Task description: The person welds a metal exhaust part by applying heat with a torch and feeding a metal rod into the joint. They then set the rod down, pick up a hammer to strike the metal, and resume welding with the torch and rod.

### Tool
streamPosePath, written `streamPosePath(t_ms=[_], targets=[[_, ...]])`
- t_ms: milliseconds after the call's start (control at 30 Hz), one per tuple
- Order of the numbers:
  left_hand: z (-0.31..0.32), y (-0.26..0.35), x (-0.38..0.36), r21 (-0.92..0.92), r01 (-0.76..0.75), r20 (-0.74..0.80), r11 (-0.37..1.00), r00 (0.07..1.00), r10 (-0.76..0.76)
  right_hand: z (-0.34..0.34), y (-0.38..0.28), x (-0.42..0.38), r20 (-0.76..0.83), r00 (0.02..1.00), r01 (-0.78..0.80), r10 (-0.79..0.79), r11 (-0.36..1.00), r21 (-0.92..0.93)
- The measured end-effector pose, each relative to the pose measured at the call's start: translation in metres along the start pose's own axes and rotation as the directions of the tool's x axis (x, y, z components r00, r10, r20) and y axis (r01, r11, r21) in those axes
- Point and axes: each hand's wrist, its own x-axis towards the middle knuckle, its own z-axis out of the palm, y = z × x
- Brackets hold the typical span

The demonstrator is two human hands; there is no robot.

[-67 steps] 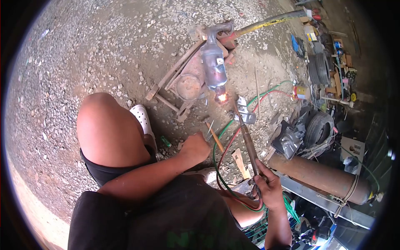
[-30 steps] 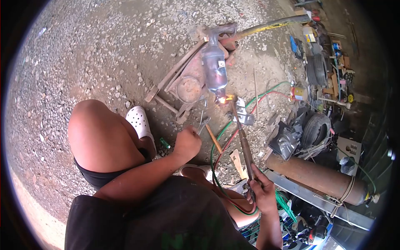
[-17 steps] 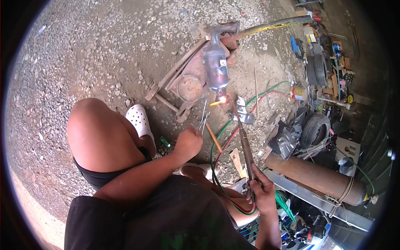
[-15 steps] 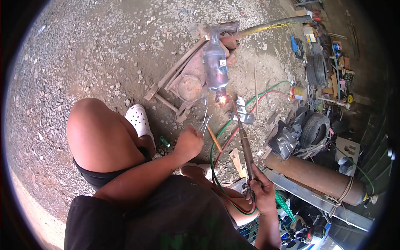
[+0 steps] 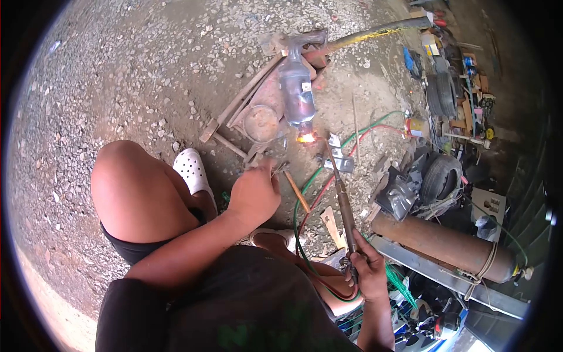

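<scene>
My right hand (image 5: 369, 270) is wrapped round the handle of a long gas torch (image 5: 345, 202), its tip reaching up toward a metal exhaust canister (image 5: 297, 88). Bright orange glow shows at the canister's lower end, just off the torch tip. Closed fingers of my left hand (image 5: 256, 192) pinch a thin bent wire (image 5: 281, 167), mostly hidden now; its far end is hard to make out near the glow. The canister rests on a rusty floor jack (image 5: 261, 123). A wooden-handled tool (image 5: 297, 192) lies on the ground between my hands.
Green and red hoses (image 5: 316, 176) run across the ground past the torch. A bent metal sheet (image 5: 340, 158) lies beside its tip. At right are a rusty gas cylinder (image 5: 440, 243), tyres (image 5: 441, 179) and clutter. The jack's yellow-black handle (image 5: 375, 34) sticks out at the top.
My left hand has moved up toward the canister with the wire, turning so less of the wire shows. The glow has widened along the canister's end. My right hand keeps its hold on the torch.
</scene>
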Motion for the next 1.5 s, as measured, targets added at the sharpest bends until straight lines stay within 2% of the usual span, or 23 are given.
streamPosePath(t_ms=[67,100,167,200,267,300,333,400,467,533,567,600,633,667,700,767,833,867,900,967,1000,1067,1500], targets=[[-0.023,0.015,0.001,0.002,-0.269,-0.175,0.963,0.948,0.265,-0.002,0.003,-0.006,-0.005,1.000,0.014,-0.014,1.000,0.021],[-0.026,0.016,0.006,0.002,-0.273,-0.173,0.962,0.947,0.269,-0.001,0.003,-0.009,-0.020,1.000,0.022,-0.022,1.000,-0.001],[-0.031,0.016,0.014,-0.241,-0.500,-0.255,0.832,0.859,0.443,0.000,0.003,-0.016,-0.039,0.999,0.030,-0.031,0.999,-0.022],[-0.034,0.019,0.011,-0.243,-0.503,-0.253,0.829,0.858,0.447,0.001,0.003,-0.021,-0.039,0.999,0.036,-0.037,0.999,-0.023],[-0.043,0.030,0.005,-0.544,-0.428,-0.195,0.722,0.901,0.387,0.000,0.003,-0.029,-0.046,0.998,0.043,-0.044,0.999,-0.022],[-0.043,0.036,0.003,-0.640,-0.489,-0.253,0.593,0.862,0.439,-0.002,0.004,-0.032,-0.031,0.998,0.051,-0.053,0.997,-0.058],[-0.045,0.039,0.001,-0.642,-0.490,-0.249,0.590,0.860,0.445,-0.002,0.005,-0.036,-0.017,0.998,0.059,-0.061,0.994,-0.093],[-0.044,0.043,-0.004,-0.819,-0.451,-0.236,0.356,0.829,0.506,-0.003,0.007,-0.041,-0.025,0.998,0.055,-0.058,0.994,-0.092],[-0.035,0.041,-0.006,-0.765,-0.516,-0.254,0.385,0.791,0.556,-0.004,0.009,-0.042,-0.014,0.996,0.086,-0.087,0.993,-0.075],[-0.024,0.030,-0.005,-0.613,-0.558,-0.140,0.559,0.773,0.619,-0.007,0.006,-0.047,-0.042,0.994,0.096,-0.098,0.995,-0.031],[-0.018,0.025,-0.002,-0.460,-0.642,-0.169,0.613,0.742,0.649,-0.007,0.004,-0.049,-0.064,0.992,0.107,-0.106,0.994,0.014],[-0.013,0.019,-0.001,-0.459,-0.642,-0.169,0.614,0.742,0.649,-0.008,0.003,-0.050,-0.064,0.992,0.107,-0.106,0.994,0.015],[-0.009,0.014,-0.001,-0.234,-0.629,-0.051,0.741,0.769,0.637,-0.009,0.000,-0.051,-0.083,0.987,0.145,-0.141,0.988,0.044],[-0.006,0.011,-0.001,0.015,-0.594,0.058,0.804,0.803,0.593,-0.009,-0.004,-0.052,-0.104,0.979,0.183,-0.175,0.980,0.073],[-0.004,0.011,-0.003,0.016,-0.595,0.058,0.804,0.803,0.593,-0.009,-0.011,-0.053,-0.092,0.979,0.191,-0.183,0.977,0.093],[-0.001,0.010,-0.007,0.233,-0.492,0.383,0.839,0.839,0.386,-0.010,-0.018,-0.052,-0.083,0.984,0.164,-0.156,0.982,0.090],[0.011,-0.002,-0.008,0.155,-0.440,0.321,0.884,0.869,0.377,-0.009,-0.019,-0.049,-0.068,0.989,0.136,-0.131,0.987,0.082],[0.015,-0.007,-0.008,0.067,-0.390,0.263,0.919,0.895,0.360,-0.009,-0.017,-0.045,-0.041,0.994,0.104,-0.103,0.994,0.021],[0.013,-0.008,-0.007,0.066,-0.386,0.259,0.920,0.897,0.358,-0.008,-0.014,-0.040,-0.014,0.997,0.073,-0.074,0.996,-0.041],[0.005,-0.013,0.002,0.036,-0.141,0.055,0.989,0.989,0.138,-0.004,-0.005,-0.027,-0.010,0.998,0.061,-0.062,0.996,-0.059],[0.005,-0.020,0.006,0.036,-0.136,0.054,0.990,0.990,0.134,-0.002,-0.001,-0.023,-0.017,0.999,0.047,-0.048,0.997,-0.068],[0.012,-0.037,0.016,0.164,-0.073,0.113,0.984,0.992,0.055,-0.002,-0.001,-0.020,-0.010,0.999,0.038,-0.039,0.996,-0.075],[0.014,-0.044,0.030,0.194,-0.023,0.128,0.981,0.992,-0.002,0.000,0.002,0.001,0.015,1.000,0.002,-0.002,1.000,0.015]])
